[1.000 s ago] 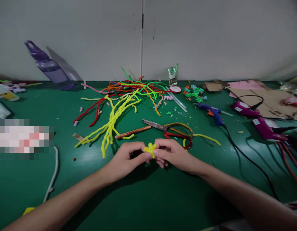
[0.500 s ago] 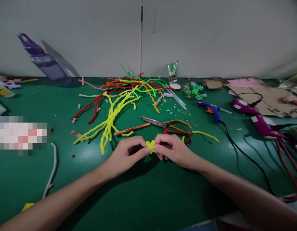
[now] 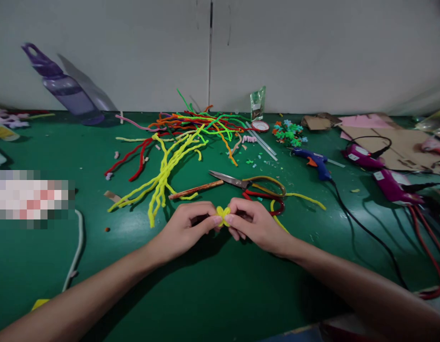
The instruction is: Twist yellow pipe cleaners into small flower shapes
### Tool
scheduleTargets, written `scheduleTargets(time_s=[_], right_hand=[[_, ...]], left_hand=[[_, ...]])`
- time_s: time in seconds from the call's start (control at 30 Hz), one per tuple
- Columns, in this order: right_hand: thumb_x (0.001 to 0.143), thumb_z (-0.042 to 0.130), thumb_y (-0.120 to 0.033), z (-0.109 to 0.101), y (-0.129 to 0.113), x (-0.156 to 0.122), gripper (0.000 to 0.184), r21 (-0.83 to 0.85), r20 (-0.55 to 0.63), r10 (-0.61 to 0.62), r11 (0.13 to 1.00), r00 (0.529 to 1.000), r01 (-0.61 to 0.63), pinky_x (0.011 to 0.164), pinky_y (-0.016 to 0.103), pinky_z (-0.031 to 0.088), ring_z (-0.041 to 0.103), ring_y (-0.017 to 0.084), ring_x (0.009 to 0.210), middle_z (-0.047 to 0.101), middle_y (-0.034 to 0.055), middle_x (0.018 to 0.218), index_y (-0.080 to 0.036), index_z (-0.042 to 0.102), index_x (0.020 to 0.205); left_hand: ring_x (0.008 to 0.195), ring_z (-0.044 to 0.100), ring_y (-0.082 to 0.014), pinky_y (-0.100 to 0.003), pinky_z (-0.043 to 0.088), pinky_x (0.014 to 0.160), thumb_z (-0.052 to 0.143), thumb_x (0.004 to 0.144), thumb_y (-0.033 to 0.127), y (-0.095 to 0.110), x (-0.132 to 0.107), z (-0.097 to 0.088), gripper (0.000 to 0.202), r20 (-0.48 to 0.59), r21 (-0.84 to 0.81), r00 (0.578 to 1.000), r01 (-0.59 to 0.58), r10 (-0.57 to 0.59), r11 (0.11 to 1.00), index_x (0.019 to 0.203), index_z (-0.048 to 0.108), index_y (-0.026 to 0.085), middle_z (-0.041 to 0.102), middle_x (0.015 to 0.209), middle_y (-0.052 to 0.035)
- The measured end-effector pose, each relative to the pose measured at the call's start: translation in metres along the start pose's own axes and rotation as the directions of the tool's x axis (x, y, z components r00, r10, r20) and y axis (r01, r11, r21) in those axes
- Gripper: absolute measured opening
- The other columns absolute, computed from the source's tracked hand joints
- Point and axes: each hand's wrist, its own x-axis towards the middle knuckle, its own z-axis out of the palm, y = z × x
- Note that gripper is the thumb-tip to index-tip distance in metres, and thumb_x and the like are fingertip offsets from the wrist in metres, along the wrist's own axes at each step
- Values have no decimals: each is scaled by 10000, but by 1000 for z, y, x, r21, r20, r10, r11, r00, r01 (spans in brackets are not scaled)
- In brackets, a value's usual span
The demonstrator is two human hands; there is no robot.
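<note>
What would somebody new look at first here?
Probably the little yellow flower shape, pinched between the person's two hands near the middle. Next, perhaps, the bright tangle of fuzzy stems beyond them, with yellow, red, orange and green. Then maybe the purple bottle at the back left of the green table, by the wall.

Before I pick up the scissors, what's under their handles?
Yellow pipe cleaner emerges beside the scissors and shows inside the red handle; whether these parts join underneath is hidden.
</note>
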Motion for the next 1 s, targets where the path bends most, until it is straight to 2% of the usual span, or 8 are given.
scheduleTargets(time_s=[0.53, 0.73, 1.0], right_hand=[[906, 550, -363, 10, 5, -1, 272, 93, -23, 1, 996, 1000, 1, 456, 191, 311, 423, 57, 461, 480, -60, 532, -172, 461, 735], [912, 539, -367, 11, 9, -1, 268, 66, -27, 2, 998, 1000, 0, 461, 194, 327, 428, 61, 469, 507, -48, 547, -175, 458, 745], [909, 519, -388, 0, -5, 4, 273, 23, 46, 54, 998, 997, -55, 477, 194, 358, 458, 68, 483, 521, -43, 554, -174, 471, 747]], left_hand=[[607, 493, -92, -201, 370, 594, 503, 907, 328, -1, 0, 0, 335, 2, 61, 1000, -5, 5, 998, 641, 575, 138, 548, 630, 14], [591, 478, -92, -203, 363, 578, 511, 899, 334, -1, 1, 0, 339, 1, 75, 1000, 0, 0, 997, 627, 571, 141, 531, 609, 19], [606, 533, -94, -210, 434, 591, 522, 876, 340, 2, 1, 2, 257, -42, -97, 997, 57, -62, 994, 714, 577, 149, 577, 671, 12]])
